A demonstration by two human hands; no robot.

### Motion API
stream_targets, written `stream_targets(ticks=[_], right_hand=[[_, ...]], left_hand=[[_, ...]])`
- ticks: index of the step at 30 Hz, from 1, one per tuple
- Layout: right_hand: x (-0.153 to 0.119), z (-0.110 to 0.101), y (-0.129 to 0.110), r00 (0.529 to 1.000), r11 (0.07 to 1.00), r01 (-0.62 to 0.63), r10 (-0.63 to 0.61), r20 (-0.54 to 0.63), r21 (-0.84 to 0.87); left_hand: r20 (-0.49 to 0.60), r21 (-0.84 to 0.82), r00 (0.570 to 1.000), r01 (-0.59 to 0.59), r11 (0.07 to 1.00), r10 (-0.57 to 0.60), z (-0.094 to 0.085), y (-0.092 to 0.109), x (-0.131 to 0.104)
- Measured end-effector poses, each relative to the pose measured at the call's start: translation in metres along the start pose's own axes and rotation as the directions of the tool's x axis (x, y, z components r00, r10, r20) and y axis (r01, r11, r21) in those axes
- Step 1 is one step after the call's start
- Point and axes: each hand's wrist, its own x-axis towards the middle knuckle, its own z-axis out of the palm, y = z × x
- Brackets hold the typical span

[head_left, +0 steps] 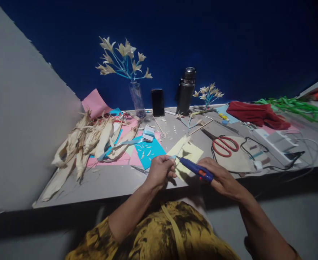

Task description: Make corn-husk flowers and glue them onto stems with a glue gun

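My right hand (221, 177) is wrapped round a blue glue gun (196, 169) with an orange trigger. Its nozzle points left, close to the fingertips of my left hand (160, 171). A small pale piece (173, 157) is pinched in my left hand; its exact shape is hard to make out. Beneath and beyond the hands lies a yellow sheet (192, 153). Just left of it, a blue sheet (155, 148) carries several small pale petal slivers. A small branched stem with pale flowers (189, 122) rests behind the yellow sheet.
Dried husks (77, 144) are heaped at the left. Along the wall stand a glass vase (137, 99) of pale flowers, a phone (157, 102) and a dark flask (186, 92). Red-handled scissors (225, 145), a red cloth (258, 113) and a white power strip (274, 146) lie right.
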Motion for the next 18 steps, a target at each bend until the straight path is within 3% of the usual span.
stream_targets(ticks=[8, 13, 16, 18], right_hand=[[-0.01, 0.005, 0.026, 0.997, 0.988, -0.036, 0.024, -0.077, -0.147], [-0.013, 0.015, 0.037, 0.985, 0.942, -0.162, 0.174, 0.015, -0.293], [-0.012, 0.012, 0.029, 0.978, 0.958, -0.16, 0.187, 0.096, -0.239], [-0.007, 0.009, 0.02, 0.983, 0.971, -0.17, 0.178, 0.037, -0.166]], left_hand=[[0.013, 0.002, 1.0, 0.021, 1.0, -0.021, -0.005, 0.005, 0.0], [0.06, -0.054, 0.998, 0.017, 0.998, -0.014, -0.003, 0.01, -0.006], [0.103, -0.056, 0.994, 0.029, 0.998, -0.023, -0.002, 0.011, -0.011], [0.14, -0.051, 0.99, 0.041, 0.998, -0.034, -0.002, 0.011, -0.014]])
